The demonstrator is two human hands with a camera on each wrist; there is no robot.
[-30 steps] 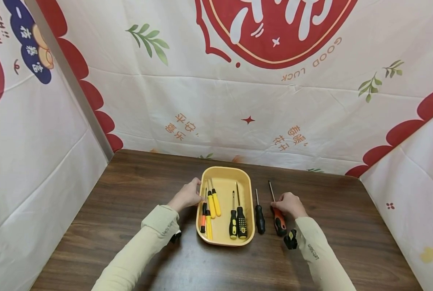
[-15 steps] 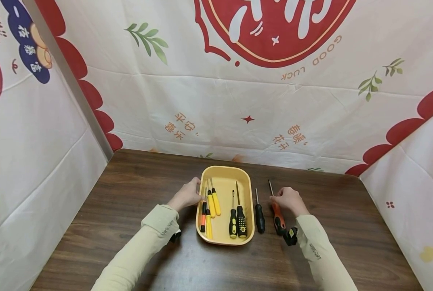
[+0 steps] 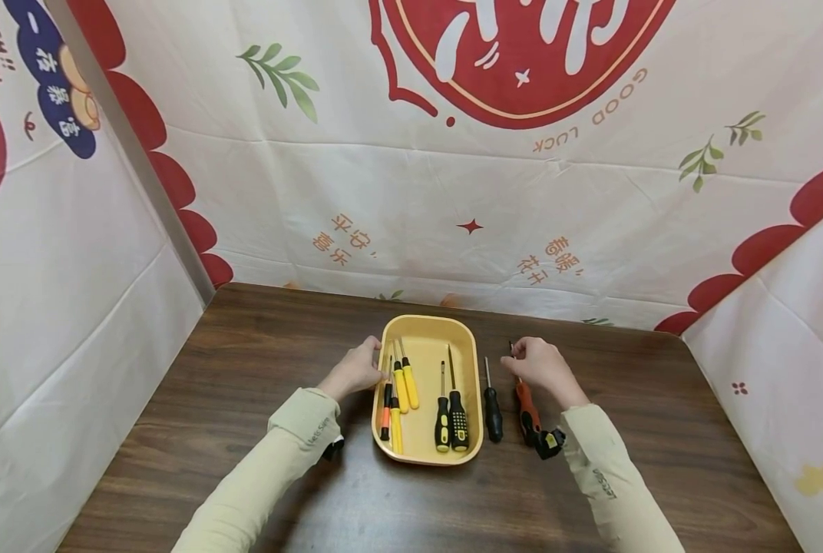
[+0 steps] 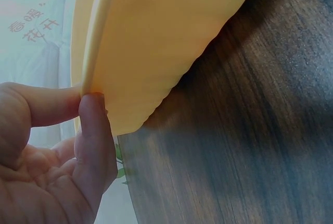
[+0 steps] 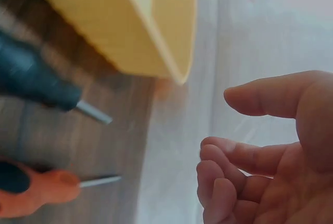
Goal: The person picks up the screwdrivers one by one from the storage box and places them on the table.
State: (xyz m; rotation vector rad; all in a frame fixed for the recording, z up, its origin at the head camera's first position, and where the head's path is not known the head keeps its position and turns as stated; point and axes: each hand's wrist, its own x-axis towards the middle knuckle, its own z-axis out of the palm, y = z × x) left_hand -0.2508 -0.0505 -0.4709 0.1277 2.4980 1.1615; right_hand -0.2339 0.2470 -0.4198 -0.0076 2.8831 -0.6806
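At the left wall of a yellow tray [image 3: 427, 438], my left hand [image 3: 356, 370] pinches the rim between thumb and finger, as the left wrist view shows at the tray's wall [image 4: 151, 41]. My right hand [image 3: 541, 362] hovers over the shaft end of an orange-and-black screwdriver [image 3: 526, 405]. In the right wrist view the thumb and fingers of that hand [image 5: 291, 177] are apart with nothing between them; the orange screwdriver [image 5: 47, 190] lies off to the left. A black screwdriver [image 3: 493, 415] lies on the table between tray and orange screwdriver.
Inside the tray, several yellow-handled screwdrivers [image 3: 401, 392] and an orange-and-black one [image 3: 386, 418] lie at the left. Two black-and-yellow screwdrivers [image 3: 459, 422] lie at the right. A printed cloth [image 3: 411, 177] hangs behind the brown table [image 3: 280, 330].
My right hand has let go of the orange screwdriver and moved away from its handle, up toward the shaft tip. The left hand and the tray have stayed in place.
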